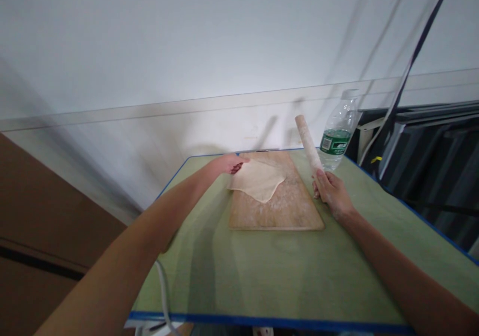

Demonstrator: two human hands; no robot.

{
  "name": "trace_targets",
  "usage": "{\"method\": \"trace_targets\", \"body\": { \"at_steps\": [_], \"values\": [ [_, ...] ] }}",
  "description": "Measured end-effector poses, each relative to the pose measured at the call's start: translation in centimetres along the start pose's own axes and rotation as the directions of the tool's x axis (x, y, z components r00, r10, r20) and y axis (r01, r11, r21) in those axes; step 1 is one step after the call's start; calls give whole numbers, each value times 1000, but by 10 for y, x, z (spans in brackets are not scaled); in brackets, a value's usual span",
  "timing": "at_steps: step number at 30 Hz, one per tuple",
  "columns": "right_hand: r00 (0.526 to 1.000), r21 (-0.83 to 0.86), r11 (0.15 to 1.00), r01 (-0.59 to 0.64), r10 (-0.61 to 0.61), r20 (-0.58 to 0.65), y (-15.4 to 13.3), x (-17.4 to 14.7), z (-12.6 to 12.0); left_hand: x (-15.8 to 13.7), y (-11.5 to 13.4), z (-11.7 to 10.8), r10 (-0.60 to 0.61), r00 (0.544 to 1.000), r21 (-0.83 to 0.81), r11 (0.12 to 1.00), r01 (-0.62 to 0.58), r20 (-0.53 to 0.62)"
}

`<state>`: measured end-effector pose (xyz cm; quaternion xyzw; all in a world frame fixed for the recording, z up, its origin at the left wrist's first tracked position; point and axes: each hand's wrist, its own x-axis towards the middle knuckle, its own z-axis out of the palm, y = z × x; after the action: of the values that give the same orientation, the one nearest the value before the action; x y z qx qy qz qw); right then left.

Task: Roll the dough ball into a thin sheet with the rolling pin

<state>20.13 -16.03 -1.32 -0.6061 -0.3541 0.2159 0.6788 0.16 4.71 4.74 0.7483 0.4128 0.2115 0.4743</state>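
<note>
Flattened dough [258, 179] lay on the far part of the floury board [277, 219], overhanging its left edge, where the left hand [232, 163] pinched the dough between its fingers. Beside the board's right edge, the right hand [331, 191] wrapped its fingers around the lower end of a tilted rolling pin [309, 144] (a bottle [336, 141] stood near the far right corner of the desk [262, 276]).

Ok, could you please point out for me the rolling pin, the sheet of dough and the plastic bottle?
Rolling pin [309, 144]: head view, on the middle of its visible length.
Sheet of dough [259, 179]: head view, near the middle of its upper surface.
Plastic bottle [336, 141]: head view, on its green label.
</note>
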Motion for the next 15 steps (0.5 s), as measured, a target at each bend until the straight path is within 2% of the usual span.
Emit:
{"method": "trace_targets", "body": {
  "at_steps": [2, 3, 5, 6, 9, 12, 15],
  "values": [
    [1000, -14, 1000, 15, -15, 5, 1, 0, 0, -1, 3, 2, -117, 992, -27, 993, 118, 49],
    [1000, -18, 1000, 19, -19, 5, 1, 0, 1, -3, 5, 4, -107, 991, -39, 993, 110, 76],
    [1000, -20, 1000, 17, -17, 3, 1, 0, 1, -9, 7, 10, 49, 995, -9, 999, -49, 88],
    [1000, -20, 1000, 13, -13, 5, 1, 0, 1, -11, 8, 14, 134, 989, 57, 989, -138, 63],
    [1000, -11, 1000, 4, -4, 3, 0, -1, 1, -17, 11, 20, 361, 932, 358, 876, -323, -41],
    [1000, 8, 1000, 8, -8, -5, -1, -1, 1, -30, 23, 20, 501, 865, 519, 744, -420, -18],
    [1000, 43, 999, 9, -8, -21, 0, 0, 0, -59, 50, 20, 561, 827, 577, 669, -469, 21]
  ]
}}
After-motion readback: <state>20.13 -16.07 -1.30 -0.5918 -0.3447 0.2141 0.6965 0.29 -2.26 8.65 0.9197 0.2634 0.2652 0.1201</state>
